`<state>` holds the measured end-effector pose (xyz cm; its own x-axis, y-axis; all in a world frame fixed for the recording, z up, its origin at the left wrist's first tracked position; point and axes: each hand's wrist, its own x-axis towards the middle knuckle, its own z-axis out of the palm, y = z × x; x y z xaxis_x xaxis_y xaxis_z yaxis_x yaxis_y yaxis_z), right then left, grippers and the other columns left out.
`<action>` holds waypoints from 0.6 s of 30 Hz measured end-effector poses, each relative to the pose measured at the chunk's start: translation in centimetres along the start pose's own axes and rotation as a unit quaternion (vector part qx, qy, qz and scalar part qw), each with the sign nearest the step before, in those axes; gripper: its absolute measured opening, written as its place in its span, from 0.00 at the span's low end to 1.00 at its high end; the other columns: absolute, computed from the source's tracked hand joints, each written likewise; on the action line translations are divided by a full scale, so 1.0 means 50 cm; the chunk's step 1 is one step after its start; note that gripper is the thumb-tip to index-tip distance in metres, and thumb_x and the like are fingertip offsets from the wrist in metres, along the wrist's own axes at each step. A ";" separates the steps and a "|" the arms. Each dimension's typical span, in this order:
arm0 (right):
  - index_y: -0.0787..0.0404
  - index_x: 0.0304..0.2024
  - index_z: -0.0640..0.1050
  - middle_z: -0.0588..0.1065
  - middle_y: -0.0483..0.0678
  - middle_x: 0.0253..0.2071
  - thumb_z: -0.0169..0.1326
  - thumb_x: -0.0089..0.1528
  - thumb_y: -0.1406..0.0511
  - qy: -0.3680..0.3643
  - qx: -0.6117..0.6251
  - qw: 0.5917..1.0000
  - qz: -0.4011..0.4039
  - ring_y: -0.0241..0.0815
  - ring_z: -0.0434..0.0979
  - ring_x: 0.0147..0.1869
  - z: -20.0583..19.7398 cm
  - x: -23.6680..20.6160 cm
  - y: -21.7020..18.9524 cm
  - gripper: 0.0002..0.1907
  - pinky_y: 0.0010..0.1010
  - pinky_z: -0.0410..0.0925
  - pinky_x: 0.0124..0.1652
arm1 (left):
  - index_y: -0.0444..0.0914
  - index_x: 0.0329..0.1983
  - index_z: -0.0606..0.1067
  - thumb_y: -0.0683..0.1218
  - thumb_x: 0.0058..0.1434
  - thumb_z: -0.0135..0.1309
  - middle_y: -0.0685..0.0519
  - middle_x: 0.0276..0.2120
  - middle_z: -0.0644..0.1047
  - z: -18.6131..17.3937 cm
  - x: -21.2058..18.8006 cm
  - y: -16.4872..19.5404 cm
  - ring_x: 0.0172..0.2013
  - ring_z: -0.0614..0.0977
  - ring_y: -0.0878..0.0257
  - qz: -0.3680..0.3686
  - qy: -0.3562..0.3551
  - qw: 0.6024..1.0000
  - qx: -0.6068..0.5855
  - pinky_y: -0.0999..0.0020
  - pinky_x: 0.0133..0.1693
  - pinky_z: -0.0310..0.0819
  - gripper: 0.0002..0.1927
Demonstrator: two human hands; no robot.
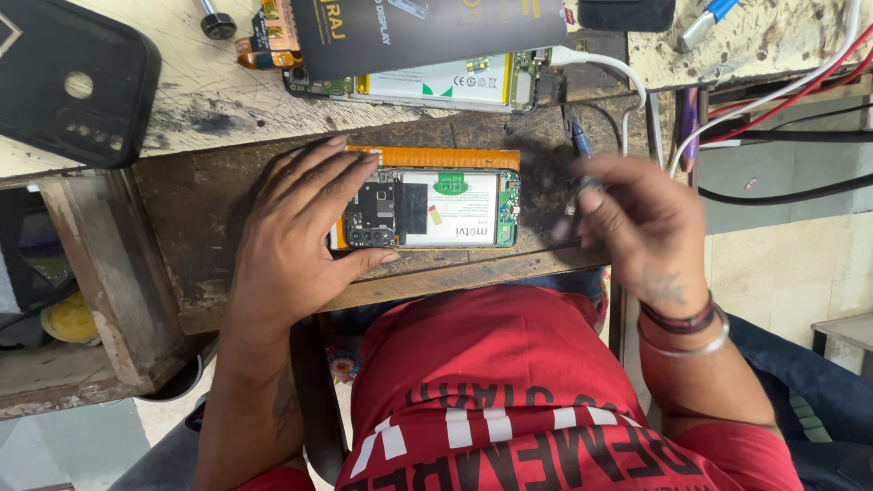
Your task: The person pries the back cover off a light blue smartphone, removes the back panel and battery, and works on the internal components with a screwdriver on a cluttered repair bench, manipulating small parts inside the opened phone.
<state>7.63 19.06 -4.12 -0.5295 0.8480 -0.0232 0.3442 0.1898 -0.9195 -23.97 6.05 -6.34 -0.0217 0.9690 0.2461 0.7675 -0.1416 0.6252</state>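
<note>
Head view looks down on an opened smartphone [426, 210], back cover off, lying flat on a dark, worn wooden ledge [209, 200] directly in front of the person. The left hand [296, 232] rests spread over the phone's camera end, fingers and thumb bracketing the orange-edged frame to pin it rather than closing around it. The right hand [637, 227] hovers just right of the phone, blurred, fingers pinched around a thin metal tool [580, 189], possibly tweezers; its exact kind is hard to tell.

Risk, as I judge it: the battery and bare circuit board lie exposed, so a slip of the metal tip could scratch a component or nick the battery. The phone also sits near the ledge's front edge, and a nudge could send it into the person's lap.

Above the ledge, a scarred pale workbench [227, 91] carries a second opened phone [427, 86] with a white cable [605, 64] plugged in, a dark box [427, 27] and a black phone case [68, 82]. Red, white and black wires [773, 109] trail at the right over a tiled floor.
</note>
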 end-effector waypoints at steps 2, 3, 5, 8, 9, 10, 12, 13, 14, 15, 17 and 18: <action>0.56 0.51 0.83 0.77 0.49 0.42 0.56 0.64 0.75 -0.059 -0.212 0.974 -0.053 0.40 0.80 0.37 -0.006 0.000 -0.033 0.15 0.29 0.72 0.34 | 0.36 0.64 0.74 0.53 0.40 0.75 0.45 0.60 0.76 -0.002 0.000 0.000 0.66 0.73 0.49 -0.002 0.001 1.000 -0.002 0.51 0.67 0.63 0.45; 0.53 0.51 0.84 0.76 0.50 0.41 0.57 0.60 0.75 -0.064 -0.317 0.941 -0.097 0.44 0.79 0.39 -0.001 -0.002 -0.046 0.19 0.33 0.72 0.36 | 0.36 0.63 0.74 0.53 0.40 0.74 0.44 0.60 0.76 -0.002 0.000 0.000 0.66 0.73 0.49 -0.004 0.001 1.000 -0.004 0.51 0.67 0.63 0.45; 0.48 0.52 0.85 0.75 0.52 0.42 0.58 0.55 0.74 -0.073 -0.439 0.883 -0.150 0.50 0.78 0.42 0.010 -0.002 -0.063 0.24 0.37 0.72 0.38 | 0.36 0.64 0.74 0.53 0.40 0.75 0.44 0.60 0.76 -0.003 -0.001 0.002 0.66 0.73 0.48 -0.005 -0.002 1.000 -0.008 0.52 0.67 0.63 0.45; 0.44 0.54 0.85 0.74 0.53 0.45 0.56 0.55 0.73 -0.078 -0.484 0.855 -0.171 0.51 0.77 0.43 0.020 0.002 -0.077 0.27 0.38 0.73 0.39 | 0.36 0.64 0.74 0.53 0.40 0.75 0.44 0.60 0.76 -0.001 0.001 -0.001 0.66 0.73 0.48 0.002 0.001 1.000 -0.006 0.52 0.67 0.63 0.45; 0.44 0.54 0.85 0.74 0.52 0.45 0.56 0.55 0.73 -0.077 -0.484 0.855 -0.169 0.51 0.77 0.43 0.024 0.003 -0.080 0.27 0.38 0.72 0.39 | 0.36 0.63 0.74 0.53 0.41 0.75 0.45 0.60 0.76 -0.001 0.000 -0.001 0.66 0.73 0.48 0.003 0.003 1.000 -0.004 0.52 0.67 0.63 0.45; 0.43 0.54 0.85 0.74 0.51 0.44 0.56 0.56 0.73 -0.077 -0.484 0.855 -0.167 0.51 0.77 0.43 0.027 0.005 -0.081 0.27 0.38 0.72 0.38 | 0.36 0.64 0.74 0.53 0.40 0.75 0.44 0.60 0.76 -0.002 0.000 -0.002 0.66 0.73 0.48 0.000 0.002 1.000 -0.004 0.51 0.67 0.63 0.45; 0.43 0.53 0.85 0.74 0.51 0.43 0.58 0.55 0.70 -0.078 -0.484 0.855 -0.171 0.51 0.77 0.42 0.029 0.008 -0.083 0.25 0.38 0.72 0.38 | 0.36 0.64 0.74 0.52 0.40 0.74 0.44 0.61 0.76 -0.002 -0.001 -0.003 0.66 0.73 0.48 -0.005 0.000 1.000 -0.003 0.51 0.68 0.62 0.45; 0.43 0.53 0.85 0.74 0.51 0.43 0.59 0.55 0.69 -0.079 -0.483 0.855 -0.172 0.51 0.76 0.42 0.030 0.009 -0.084 0.24 0.38 0.72 0.38 | 0.36 0.64 0.74 0.52 0.40 0.74 0.44 0.61 0.76 -0.002 -0.002 -0.003 0.66 0.73 0.48 -0.006 0.001 1.000 -0.004 0.51 0.68 0.62 0.45; 0.42 0.53 0.85 0.74 0.51 0.43 0.59 0.55 0.69 -0.082 -0.484 0.855 -0.168 0.51 0.76 0.41 0.031 0.010 -0.084 0.24 0.38 0.72 0.37 | 0.36 0.64 0.74 0.53 0.40 0.75 0.44 0.61 0.76 -0.002 -0.002 -0.002 0.66 0.73 0.48 -0.006 0.001 1.000 -0.005 0.51 0.68 0.62 0.45; 0.42 0.52 0.85 0.74 0.52 0.42 0.58 0.55 0.69 -0.085 -0.486 0.854 -0.164 0.50 0.76 0.40 0.031 0.010 -0.083 0.24 0.38 0.72 0.36 | 0.36 0.64 0.74 0.53 0.41 0.75 0.44 0.60 0.76 -0.002 -0.001 -0.002 0.66 0.73 0.48 -0.006 0.001 1.000 -0.006 0.51 0.68 0.62 0.45; 0.42 0.52 0.85 0.74 0.52 0.42 0.58 0.55 0.70 -0.082 -0.483 0.856 -0.164 0.50 0.76 0.40 0.031 0.009 -0.082 0.24 0.38 0.71 0.36 | 0.36 0.64 0.74 0.53 0.41 0.75 0.44 0.60 0.76 -0.002 0.000 -0.002 0.66 0.73 0.48 -0.003 0.000 1.000 -0.003 0.51 0.68 0.62 0.45; 0.43 0.51 0.85 0.74 0.52 0.42 0.57 0.56 0.71 -0.076 -0.479 0.858 -0.169 0.50 0.77 0.41 0.030 0.008 -0.080 0.24 0.38 0.71 0.37 | 0.36 0.64 0.74 0.53 0.41 0.75 0.44 0.60 0.76 -0.003 0.000 -0.002 0.66 0.72 0.48 -0.002 0.000 1.000 -0.002 0.51 0.68 0.62 0.45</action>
<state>4.87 17.91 -1.04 -0.7944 0.6041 0.0631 0.5921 0.7934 -0.1412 -24.11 6.04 -6.30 -0.0252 0.9696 0.2434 0.7654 -0.1379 0.6286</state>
